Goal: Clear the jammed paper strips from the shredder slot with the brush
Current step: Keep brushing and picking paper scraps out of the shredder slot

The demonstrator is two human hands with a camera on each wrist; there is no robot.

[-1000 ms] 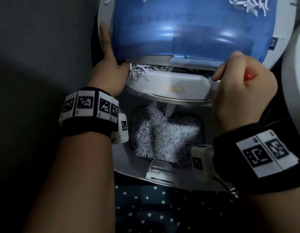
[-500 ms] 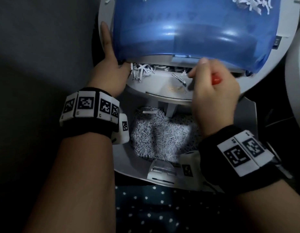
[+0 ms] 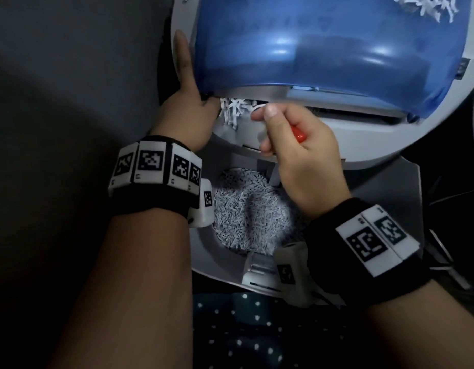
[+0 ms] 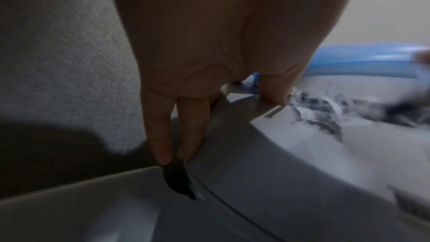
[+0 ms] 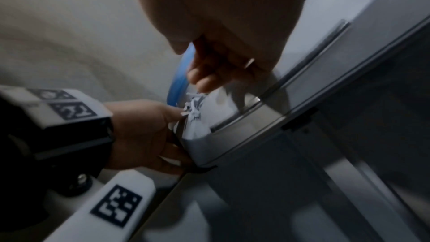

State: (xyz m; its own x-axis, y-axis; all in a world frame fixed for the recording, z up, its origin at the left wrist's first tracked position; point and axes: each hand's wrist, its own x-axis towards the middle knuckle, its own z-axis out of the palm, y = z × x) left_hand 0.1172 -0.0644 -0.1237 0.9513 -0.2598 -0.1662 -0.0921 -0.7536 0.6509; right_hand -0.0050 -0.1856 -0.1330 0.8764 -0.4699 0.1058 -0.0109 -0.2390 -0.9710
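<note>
- Gripping the red-handled brush [image 3: 297, 134], the right hand [image 3: 299, 161] has its fingers curled round the handle, thumb extended along the top; only a short length of red handle shows between thumb and palm, and the bristle end is hidden behind the fingers.
- The right hand sits at the left portion of the grey shredder slot [image 3: 350, 113], its thumb tip just beside the cluster of jammed white paper strips [image 3: 234, 109].
- The jammed white paper strips protrude from the left end of the slot, hanging over the pale grey front panel below; in the right wrist view the strips [image 5: 194, 106] lie between the fingertips of both hands.
- The left hand [image 3: 186, 102] is open and flat against the left side of the white shredder body [image 3: 390, 145], fingers straight along the edge and thumb at the slot corner, touching the strips' end.
- In the left wrist view the straight fingers [image 4: 190, 126] press on the grey rim of the housing.
- The translucent blue plastic cover [image 3: 323, 41] spans the top of the unit directly above the slot; loose white shreds [image 3: 427, 6] rest on its far right corner.
- A pile of shredded paper [image 3: 246, 211] fills the open bin below the slot, between the two wrists.
- Both wrists carry black bands with white marker blocks.
</note>
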